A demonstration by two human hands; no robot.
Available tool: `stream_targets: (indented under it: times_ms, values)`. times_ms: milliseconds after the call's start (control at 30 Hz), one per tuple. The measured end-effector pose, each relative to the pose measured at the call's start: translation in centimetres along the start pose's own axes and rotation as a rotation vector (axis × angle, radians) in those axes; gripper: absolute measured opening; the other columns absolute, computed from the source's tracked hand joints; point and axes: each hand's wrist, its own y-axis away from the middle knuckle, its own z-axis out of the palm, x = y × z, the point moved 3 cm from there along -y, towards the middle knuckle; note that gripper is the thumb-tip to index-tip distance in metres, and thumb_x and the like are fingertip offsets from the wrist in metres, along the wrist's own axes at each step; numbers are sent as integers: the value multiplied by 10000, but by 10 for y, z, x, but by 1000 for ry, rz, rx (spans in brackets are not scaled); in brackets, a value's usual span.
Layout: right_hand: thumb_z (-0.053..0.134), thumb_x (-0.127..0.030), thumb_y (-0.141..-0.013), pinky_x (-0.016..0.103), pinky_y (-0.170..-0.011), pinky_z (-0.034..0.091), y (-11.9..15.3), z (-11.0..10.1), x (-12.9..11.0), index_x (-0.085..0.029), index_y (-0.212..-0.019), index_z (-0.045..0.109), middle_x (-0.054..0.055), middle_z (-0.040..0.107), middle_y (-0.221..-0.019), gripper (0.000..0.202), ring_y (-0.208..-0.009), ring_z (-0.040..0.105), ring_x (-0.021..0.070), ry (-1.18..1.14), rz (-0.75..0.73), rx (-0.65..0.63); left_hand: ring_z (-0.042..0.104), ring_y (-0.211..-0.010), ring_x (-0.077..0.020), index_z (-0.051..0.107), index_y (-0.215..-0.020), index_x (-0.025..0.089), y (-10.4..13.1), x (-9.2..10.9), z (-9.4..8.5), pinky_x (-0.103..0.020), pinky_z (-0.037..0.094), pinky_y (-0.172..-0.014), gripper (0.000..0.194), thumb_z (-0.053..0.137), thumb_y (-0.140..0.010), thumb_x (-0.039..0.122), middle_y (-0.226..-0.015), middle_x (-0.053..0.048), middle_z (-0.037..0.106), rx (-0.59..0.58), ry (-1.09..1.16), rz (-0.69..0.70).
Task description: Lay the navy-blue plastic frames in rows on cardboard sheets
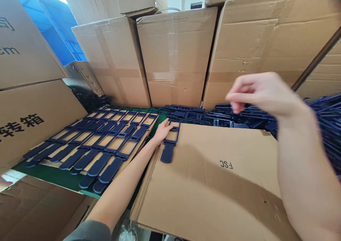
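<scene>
My left hand (162,131) rests at the left edge of a cardboard sheet (202,184). Its thumb and fingers close on the upper edge of a dark navy plastic frame part (168,153), which lies flat with its ribbed, rounded tab towards me. Above the sheet's far side, my right hand (253,91) is raised and slightly blurred, its fingers curled together with nothing visible in them. Below and beyond it lies a heap of loose dark plastic parts (245,112). To the left, similar parts (106,141) lie in overlapping rows on another cardboard sheet.
Large taped cartons (177,59) stand along the back. More cartons (34,116) with printed characters rise at the left. A green tabletop (53,177) shows around the left sheet. More dark parts (326,127) pile up at the far right, near a slanting dark bar (317,58).
</scene>
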Motion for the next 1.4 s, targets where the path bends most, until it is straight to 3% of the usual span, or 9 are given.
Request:
stream_targets:
  times_ms: [100, 233, 467, 600, 767, 1033, 1100, 1233, 1400]
  values:
    - [610, -311, -852, 217, -526, 479, -24, 50, 34, -143, -748, 611, 51, 680, -656, 197, -585, 634, 134, 11, 74, -269, 371, -1357, -248, 496, -1353, 126, -1, 0, 0, -345, 264, -1133, 582, 616, -790, 217, -1444, -115, 429, 0, -6, 0]
    - [541, -288, -886, 257, -649, 497, -40, 104, 82, -186, -832, 685, 55, 711, -861, 185, -785, 669, 192, 557, 91, -307, 371, -1357, -250, 489, -1358, 124, -1, 1, -1, -345, 245, -1138, 595, 625, -787, 221, -1448, -119, 420, 1, -12, 0]
    - [562, -235, -856, 361, -785, 466, -31, 129, 113, -200, -913, 713, 116, 681, -1004, 166, -949, 630, 286, 789, 155, -264, 369, -1359, -238, 474, -1368, 111, 0, 3, -1, -328, 246, -1134, 599, 613, -795, 212, -1457, -128, 405, -4, -8, -7]
    - [569, -242, -861, 354, -784, 463, -28, 134, 124, -178, -1000, 699, 143, 669, -1036, 200, -968, 621, 287, 819, 189, -251, 375, -1356, -237, 471, -1369, 103, 0, 1, -1, -320, 256, -1128, 601, 610, -794, 210, -1449, -134, 417, -4, -7, -12]
    - [526, -229, -883, 324, -760, 462, -25, 133, 129, -194, -919, 715, 109, 679, -1004, 195, -944, 628, 262, 768, 183, -190, 383, -1351, -238, 488, -1356, 113, -3, -3, -1, -324, 249, -1130, 596, 619, -783, 205, -1445, -129, 426, 2, -5, -5]
    - [425, -272, -944, 316, -749, 485, -36, 111, 104, -198, -1002, 646, 79, 693, -982, 240, -892, 652, 229, 574, 130, 97, 383, -1351, -250, 523, -1327, 126, -4, -5, -1, -347, 250, -1130, 578, 636, -767, 214, -1438, -133, 433, 2, 3, 15]
    - [435, -281, -941, 287, -684, 505, -39, 104, 94, -177, -975, 620, 70, 699, -886, 214, -761, 670, 189, 391, 109, 153, 386, -1349, -253, 529, -1323, 135, -4, -6, -1, -352, 255, -1127, 575, 640, -765, 222, -1437, -129, 436, 4, 10, 15]
    - [568, -419, -864, 230, -463, 490, -42, 87, 71, -159, -837, 573, 60, 669, -733, 262, -574, 649, 161, -273, 54, 200, 387, -1347, -262, 537, -1318, 150, -4, -8, -1, -361, 264, -1123, 575, 649, -761, 237, -1435, -117, 443, 9, 27, 8]
    - [712, -476, -734, 231, -504, 526, -42, 64, 48, -149, -780, 604, 20, 620, -632, 348, -528, 612, 126, -708, 45, 135, 388, -1348, -246, 540, -1317, 166, -4, -8, -2, -352, 266, -1124, 568, 651, -763, 223, -1431, -100, 453, 6, 56, -6]
